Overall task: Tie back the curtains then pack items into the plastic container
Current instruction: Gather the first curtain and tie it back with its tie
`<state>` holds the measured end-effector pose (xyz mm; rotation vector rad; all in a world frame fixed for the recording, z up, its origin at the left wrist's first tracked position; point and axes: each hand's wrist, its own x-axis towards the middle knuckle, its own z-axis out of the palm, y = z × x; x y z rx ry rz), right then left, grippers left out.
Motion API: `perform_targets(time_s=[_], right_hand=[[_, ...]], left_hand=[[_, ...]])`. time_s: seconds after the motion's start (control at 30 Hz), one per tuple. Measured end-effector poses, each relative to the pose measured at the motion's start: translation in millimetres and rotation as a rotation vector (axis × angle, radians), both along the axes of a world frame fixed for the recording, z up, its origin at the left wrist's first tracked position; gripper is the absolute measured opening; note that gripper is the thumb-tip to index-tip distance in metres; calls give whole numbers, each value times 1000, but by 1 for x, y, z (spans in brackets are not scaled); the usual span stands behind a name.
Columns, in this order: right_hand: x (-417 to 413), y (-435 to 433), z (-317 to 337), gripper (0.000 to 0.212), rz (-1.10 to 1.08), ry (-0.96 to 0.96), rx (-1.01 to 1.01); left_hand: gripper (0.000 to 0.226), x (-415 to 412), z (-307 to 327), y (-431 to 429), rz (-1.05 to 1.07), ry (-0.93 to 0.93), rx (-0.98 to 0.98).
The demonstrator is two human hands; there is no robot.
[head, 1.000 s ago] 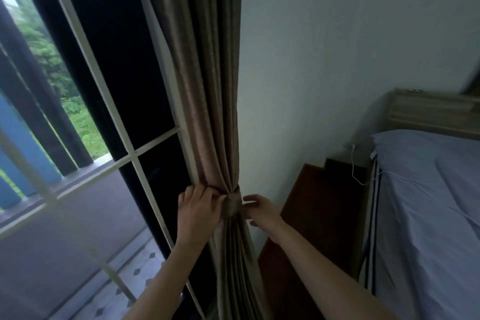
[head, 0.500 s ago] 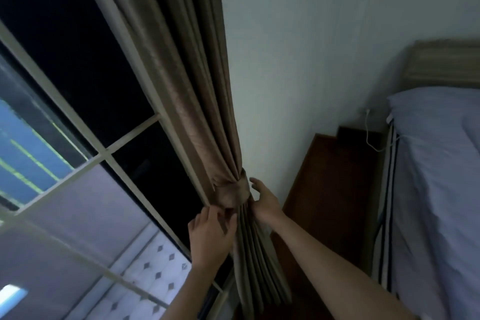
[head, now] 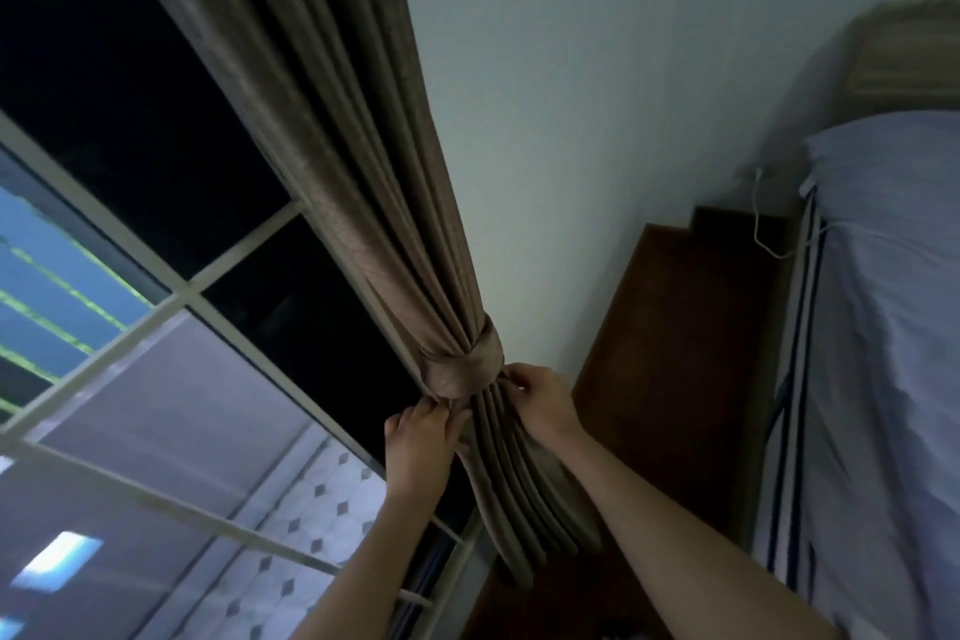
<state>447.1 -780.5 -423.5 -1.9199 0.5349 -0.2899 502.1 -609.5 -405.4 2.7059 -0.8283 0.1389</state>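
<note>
A brown curtain (head: 363, 182) hangs gathered beside the window, cinched by a matching fabric tie-back band (head: 460, 369). Just under the band, my left hand (head: 421, 442) pinches the curtain folds from the left. My right hand (head: 540, 403) grips the folds on the right side, fingertips touching the band's lower edge. Below my hands the pleats (head: 524, 509) fall in a loose bundle. No plastic container is in view.
A white-framed window (head: 176, 296) fills the left, with tiled floor outside. A pale wall (head: 597, 120) is behind the curtain. A dark wooden side table (head: 675, 327) stands to the right, then a bed (head: 893, 327) with a blue sheet and a white cable (head: 761, 218).
Both hands dropped from the band's sides to the pleats just below it. My view has tilted and moved closer, so the curtain now leans across the frame.
</note>
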Motion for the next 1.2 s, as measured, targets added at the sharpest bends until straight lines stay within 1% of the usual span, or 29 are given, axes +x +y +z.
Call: perform_targets(time_s=[0.07, 0.13, 0.2, 0.27, 0.33, 0.37, 0.43, 0.53, 0.67, 0.73, 0.83, 0.87, 0.93, 0.97, 1.03, 1.13, 1.2], right_hand=[[-5, -6, 7, 24, -12, 9, 70], [-9, -13, 24, 32, -76, -39, 125], [-8, -18, 54, 38, -119, -158, 110], [-4, -19, 96, 35, -126, -300, 115], [6, -19, 137, 33, -107, -406, 133], [10, -18, 154, 33, -87, -436, 138], [19, -16, 176, 30, -55, -433, 86], [25, -12, 180, 26, -104, -420, -46], [31, -5, 174, 26, -161, -426, -151], [30, 0, 173, 24, -158, -420, -154], [16, 3, 149, 18, -205, -406, -95], [9, 3, 133, 19, -235, -384, -73], [-4, 1, 102, 31, -255, -298, -31], [-8, 0, 88, 36, -235, -242, -31], [-15, 1, 73, 36, -159, -186, -67], [-15, 0, 68, 30, -85, -252, -155], [-13, -5, 70, 33, -46, -313, -216]], left_hand=[[49, -7, 8, 6, -36, -33, -22], [55, -13, 21, 8, -41, -40, -156], [52, -16, 41, 5, -30, -77, -321], [46, -15, 70, -6, -20, -139, -465], [44, -15, 104, -20, 0, -178, -578], [44, -14, 120, -26, 13, -196, -603], [44, -10, 141, -35, 18, -255, -560], [34, -4, 146, -39, 3, -309, -458], [29, -4, 139, -35, 16, -283, -506], [31, -5, 136, -29, 5, -262, -521], [30, -10, 117, -14, -61, -215, -460], [27, -13, 104, -8, -76, -198, -441], [21, -16, 76, 4, -76, -154, -447], [18, -16, 64, 8, -71, -134, -456], [18, -16, 49, 11, -87, -144, -427], [22, -12, 50, 5, -170, -210, -338], [22, -8, 56, -1, -191, -252, -318]])
